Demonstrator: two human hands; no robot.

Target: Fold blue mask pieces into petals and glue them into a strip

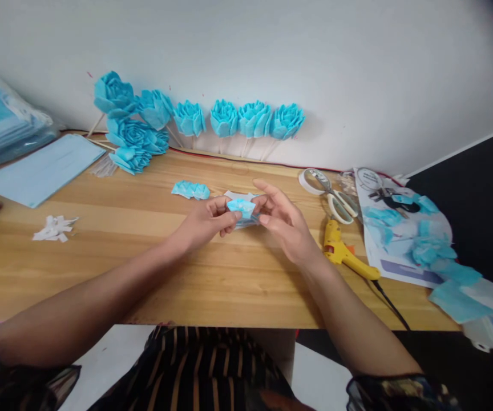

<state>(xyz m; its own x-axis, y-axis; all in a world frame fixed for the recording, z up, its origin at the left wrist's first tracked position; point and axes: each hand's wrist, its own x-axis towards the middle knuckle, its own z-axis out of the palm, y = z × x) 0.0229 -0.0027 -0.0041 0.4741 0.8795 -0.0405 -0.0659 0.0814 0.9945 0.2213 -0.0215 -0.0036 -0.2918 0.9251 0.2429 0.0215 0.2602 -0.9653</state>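
Observation:
Over the middle of the wooden table, my left hand [206, 224] pinches a small folded blue fabric petal piece [241, 206] between thumb and fingers. My right hand [287, 225] has thumb and a bent finger closed at the piece's right edge, while another finger points up and away. Beneath the hands lies a small stack of pale blue cut fabric [246, 223], partly hidden by them. A gathered blue fabric strip [190, 189] rests just beyond my left hand.
Several blue fabric roses [224, 119] on sticks lean against the wall. Rightward are a tape roll [310, 181], scissors [341, 206], a yellow glue gun [344, 254] with a cord, and a sheet with blue scraps [432, 251]. Leftward are white strips [55, 228] and blue sheets [43, 168].

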